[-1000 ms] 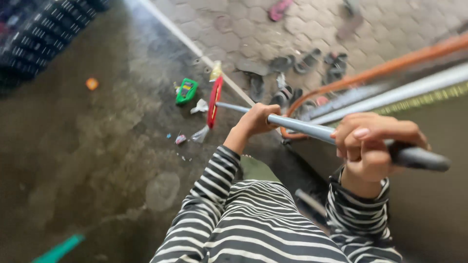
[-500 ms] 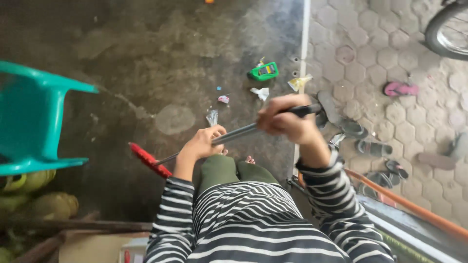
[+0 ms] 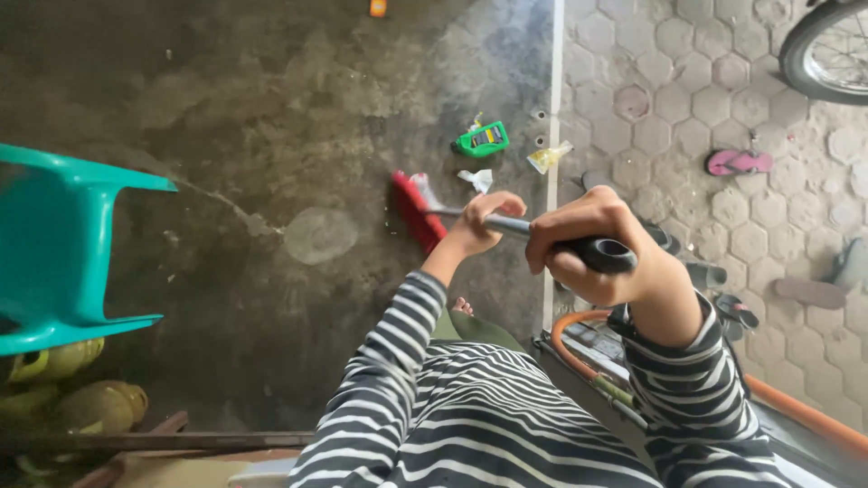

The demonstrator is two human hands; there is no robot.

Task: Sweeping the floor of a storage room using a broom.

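Dark concrete floor. Both hands wrapped tight on broom handle: left hand nearer red broom head, right hand at black end. Green wrapper just beyond head.

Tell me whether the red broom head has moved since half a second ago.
Yes. The broom head swung forward, from near the teal chair towards the green packet.

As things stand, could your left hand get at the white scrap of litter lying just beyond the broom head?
Probably yes, once it lets go. The left hand is wrapped round the broom handle, and the white scrap lies on open floor just past it, with only the red broom head nearby.
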